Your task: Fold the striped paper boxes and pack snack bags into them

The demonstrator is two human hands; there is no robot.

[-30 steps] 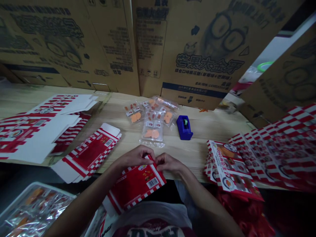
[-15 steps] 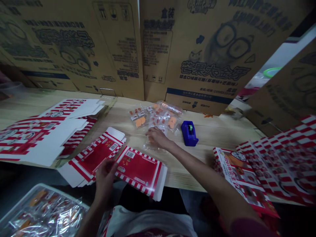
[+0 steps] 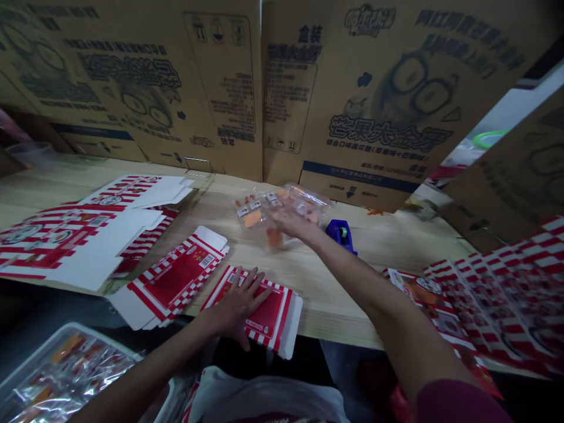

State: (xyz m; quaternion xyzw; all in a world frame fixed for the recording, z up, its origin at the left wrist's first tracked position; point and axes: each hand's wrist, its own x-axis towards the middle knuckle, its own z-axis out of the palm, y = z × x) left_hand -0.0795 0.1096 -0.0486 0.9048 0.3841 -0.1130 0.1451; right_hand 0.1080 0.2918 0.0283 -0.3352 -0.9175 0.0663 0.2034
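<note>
My left hand lies with spread fingers on a flat red carton with striped edges and white end flaps, at the table's front edge. Smeared by motion, my right hand is over a pile of clear packets with orange pieces. A blurred clear packet hangs at its fingers and appears to be gripped. Left of that hand, another packet rests on the wood. A stack of similar red cartons lies beside my left hand.
A blue tape dispenser stands right of the pile. Unfolded striped cartons cover the left side. Printed striped boxes stand at right. Large cardboard boxes wall off the back. A white tub of packets sits lower left.
My left hand has moved right from the carton's left edge and spread out on top of it. My right hand has shifted up toward the pile, a packet moving with it.
</note>
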